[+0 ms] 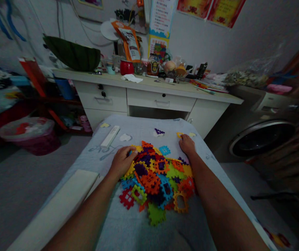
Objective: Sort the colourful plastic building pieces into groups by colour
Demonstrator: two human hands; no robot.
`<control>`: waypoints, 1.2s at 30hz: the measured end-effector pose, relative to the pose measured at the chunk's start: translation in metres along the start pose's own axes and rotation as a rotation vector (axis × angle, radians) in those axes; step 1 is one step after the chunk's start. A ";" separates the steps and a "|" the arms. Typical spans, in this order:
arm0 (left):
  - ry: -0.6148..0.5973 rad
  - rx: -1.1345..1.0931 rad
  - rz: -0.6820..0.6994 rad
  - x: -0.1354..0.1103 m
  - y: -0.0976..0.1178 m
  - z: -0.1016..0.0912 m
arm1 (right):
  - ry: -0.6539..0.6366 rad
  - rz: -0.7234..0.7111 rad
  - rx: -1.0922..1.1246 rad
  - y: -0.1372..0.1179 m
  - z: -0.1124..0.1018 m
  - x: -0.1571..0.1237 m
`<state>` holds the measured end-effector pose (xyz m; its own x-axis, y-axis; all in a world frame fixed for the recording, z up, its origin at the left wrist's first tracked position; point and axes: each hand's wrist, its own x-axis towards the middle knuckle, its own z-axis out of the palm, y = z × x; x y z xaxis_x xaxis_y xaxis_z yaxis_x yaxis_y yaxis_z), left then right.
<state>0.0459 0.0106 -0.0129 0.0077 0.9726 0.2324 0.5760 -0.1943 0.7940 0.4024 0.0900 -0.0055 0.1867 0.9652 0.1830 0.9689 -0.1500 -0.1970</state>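
A heap of colourful plastic interlocking tiles (156, 179) lies on a table covered with a light blue cloth (128, 226). My left hand (122, 160) rests on the heap's left edge, fingers curled down onto the tiles. My right hand (187, 144) lies flat at the far right of the heap, fingertips touching a loose yellow tile (179, 134). A purple tile (159, 132) and a blue tile (164, 150) lie apart from the heap, beyond it.
A white remote-like bar (110, 136) lies at the table's far left, and a white slab (58, 205) at its near left edge. Behind stands a cluttered white desk (149, 94) with half a watermelon (73, 54). A washing machine (261, 139) is right, a pink bin (31, 134) left.
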 end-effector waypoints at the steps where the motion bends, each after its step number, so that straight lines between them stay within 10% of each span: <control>1: 0.001 -0.001 0.001 0.000 0.000 0.000 | 0.002 0.000 0.004 0.000 0.000 0.000; 36: -0.014 -0.019 0.021 -0.003 0.001 -0.002 | -0.015 0.027 -0.015 0.000 -0.007 -0.011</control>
<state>0.0452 0.0069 -0.0119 0.0315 0.9700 0.2413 0.5602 -0.2170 0.7994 0.4017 0.0783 -0.0010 0.2101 0.9640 0.1630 0.9659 -0.1789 -0.1871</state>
